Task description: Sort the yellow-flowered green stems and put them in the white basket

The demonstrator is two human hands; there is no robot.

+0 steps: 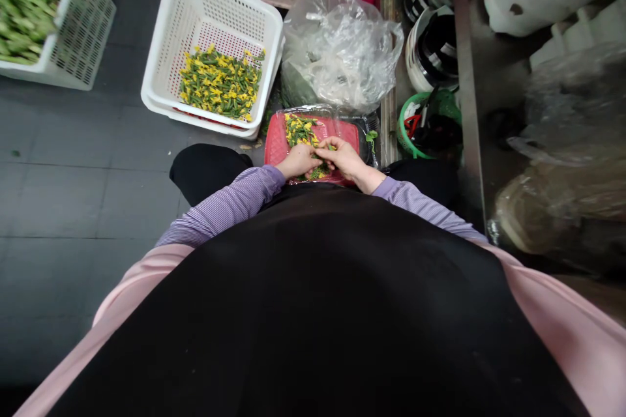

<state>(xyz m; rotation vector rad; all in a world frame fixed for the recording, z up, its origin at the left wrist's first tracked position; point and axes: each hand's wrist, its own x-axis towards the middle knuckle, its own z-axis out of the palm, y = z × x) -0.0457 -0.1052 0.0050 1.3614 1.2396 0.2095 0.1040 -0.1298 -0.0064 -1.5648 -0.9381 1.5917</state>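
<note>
My left hand (298, 161) and my right hand (343, 158) meet fingertip to fingertip over a red tray (274, 142) close in front of my lap. Both are closed in a pinch; whatever lies between the fingers is too small to make out. Cut green stems with yellow flower buds (299, 128) lie in the tray behind and beneath my hands. Clear plastic wraps round the tray's edges. Beyond it, to the left, a white perforated basket (157, 58) holds a heap of the same yellow-flowered green pieces (220, 85).
A clear plastic bag (342, 45) stands behind the tray. At the right are a green tub (405, 133) with dark and red items, stacked buckets (415, 55) and a metal shelf edge (467, 78). A crate (81, 39) of green stalks sits far left on the tiled floor (53, 189).
</note>
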